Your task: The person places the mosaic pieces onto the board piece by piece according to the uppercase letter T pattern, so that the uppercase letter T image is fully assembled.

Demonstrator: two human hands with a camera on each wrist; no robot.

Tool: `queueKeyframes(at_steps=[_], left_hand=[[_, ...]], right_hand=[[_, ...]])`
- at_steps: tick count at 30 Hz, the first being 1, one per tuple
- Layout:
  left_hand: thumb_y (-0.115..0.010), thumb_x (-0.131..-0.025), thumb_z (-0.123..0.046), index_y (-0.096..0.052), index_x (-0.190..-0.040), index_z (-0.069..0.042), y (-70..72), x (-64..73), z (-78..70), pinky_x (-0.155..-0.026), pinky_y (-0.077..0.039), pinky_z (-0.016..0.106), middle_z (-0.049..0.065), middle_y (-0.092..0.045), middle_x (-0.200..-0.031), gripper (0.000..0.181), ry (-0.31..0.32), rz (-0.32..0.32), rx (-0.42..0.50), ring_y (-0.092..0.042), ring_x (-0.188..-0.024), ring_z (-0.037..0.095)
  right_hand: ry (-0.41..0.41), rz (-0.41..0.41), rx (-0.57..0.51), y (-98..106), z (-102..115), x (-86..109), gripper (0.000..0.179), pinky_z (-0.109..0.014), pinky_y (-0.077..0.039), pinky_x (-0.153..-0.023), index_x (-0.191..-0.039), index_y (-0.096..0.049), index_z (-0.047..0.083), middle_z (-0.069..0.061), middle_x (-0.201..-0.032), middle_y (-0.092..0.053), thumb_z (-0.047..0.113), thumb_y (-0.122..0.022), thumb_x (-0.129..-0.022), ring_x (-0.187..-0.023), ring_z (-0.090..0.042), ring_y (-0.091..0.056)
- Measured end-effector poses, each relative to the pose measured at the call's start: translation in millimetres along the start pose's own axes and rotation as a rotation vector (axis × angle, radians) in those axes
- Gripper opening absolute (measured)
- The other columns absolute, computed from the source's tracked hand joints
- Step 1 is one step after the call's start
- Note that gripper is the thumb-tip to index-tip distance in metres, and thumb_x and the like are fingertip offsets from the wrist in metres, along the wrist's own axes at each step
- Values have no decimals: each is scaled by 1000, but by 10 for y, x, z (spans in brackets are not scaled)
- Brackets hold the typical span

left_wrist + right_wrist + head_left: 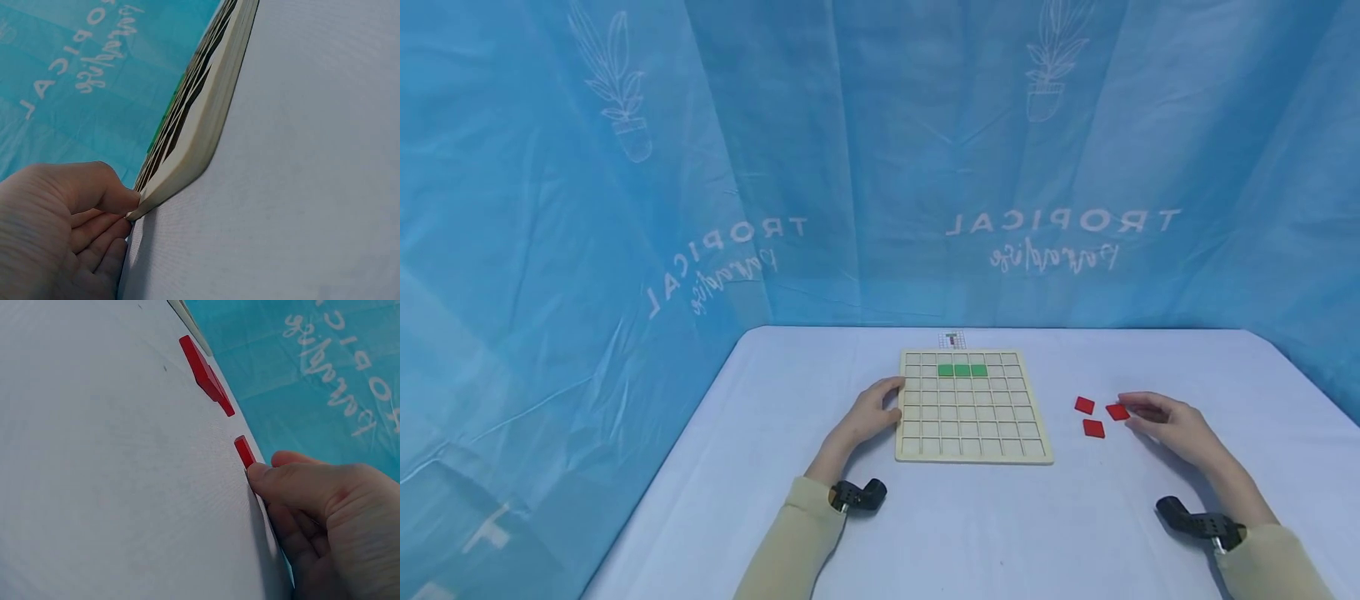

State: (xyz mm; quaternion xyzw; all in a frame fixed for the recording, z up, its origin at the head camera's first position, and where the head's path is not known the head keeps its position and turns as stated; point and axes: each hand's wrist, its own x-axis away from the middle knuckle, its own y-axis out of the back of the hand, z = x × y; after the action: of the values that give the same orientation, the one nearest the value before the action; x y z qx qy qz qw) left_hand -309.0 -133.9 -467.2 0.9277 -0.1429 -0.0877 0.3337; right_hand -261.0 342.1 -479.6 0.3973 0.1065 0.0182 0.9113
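Note:
A pale wooden grid board lies on the table, with three green square tiles side by side in a row near its far edge. My left hand holds the board's left edge, thumb and fingers at the rim in the left wrist view. Off to the right, my right hand pinches a red square tile between thumb and fingers; its free end sticks out past the thumb in the right wrist view. Two more red tiles lie flat between that hand and the board.
Behind the board's far edge lies a small card printed with a grid and a green and dark red T shape. A white cloth covers the table. Blue printed curtains hang behind and along the left side.

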Motion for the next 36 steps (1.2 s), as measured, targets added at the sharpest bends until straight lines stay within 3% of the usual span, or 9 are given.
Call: queueKeyframes(at_steps=[14, 21, 24, 28, 33, 36], left_hand=[[-58, -83, -2, -41, -141, -2, 8, -2, 3, -110, -29, 38, 13, -40, -144, 60, -17, 2, -11, -33, -135, 26], [-58, -83, -3, -42, -141, -4, 5, 8, -22, -110, -28, 38, 11, -39, -145, 60, 6, -1, -10, -32, -136, 25], [-58, -84, -3, -41, -141, -4, -13, 14, -14, -110, -28, 38, 12, -39, -145, 60, 8, 1, -14, -32, -135, 25], [-58, -84, -4, -41, -141, -3, -18, 13, 6, -110, -28, 39, 12, -39, -145, 60, -2, 7, -22, -32, -135, 26], [-58, -83, -5, -40, -141, -2, 1, -19, 11, -111, -27, 39, 13, -39, -145, 61, -22, -1, -33, -32, -135, 26], [-58, -84, -5, -40, -141, -2, 8, -25, 1, -111, -28, 39, 13, -39, -145, 60, -16, 6, -31, -32, -135, 26]], right_hand=[[49, -81, 60, -35, 17, 25, 44, 0, -35, -72, -123, -60, 0, -24, -120, -58, 27, -67, -89, -112, -41, -51], [-27, -146, 18, 43, 122, -14, 46, -1, -40, -71, -126, -59, 5, -18, -121, -60, 34, -62, -91, -111, -34, -53], [-60, -153, -20, 121, 247, -19, 50, -3, -42, -71, -129, -57, 5, -18, -122, -59, 38, -61, -91, -107, -20, -57], [-66, -168, -53, 215, 473, -127, 54, -15, -51, -77, -131, -55, 6, -19, -122, -59, 41, -61, -90, -101, -9, -58], [-51, -174, -106, 192, 817, -442, 57, -36, -52, -87, -132, -53, 7, -17, -125, -58, 43, -61, -89, -109, -29, -57], [-40, -161, -164, 68, 998, -585, 57, -43, -50, -91, -133, -53, 7, -17, -125, -57, 42, -62, -89, -110, -32, -57]])
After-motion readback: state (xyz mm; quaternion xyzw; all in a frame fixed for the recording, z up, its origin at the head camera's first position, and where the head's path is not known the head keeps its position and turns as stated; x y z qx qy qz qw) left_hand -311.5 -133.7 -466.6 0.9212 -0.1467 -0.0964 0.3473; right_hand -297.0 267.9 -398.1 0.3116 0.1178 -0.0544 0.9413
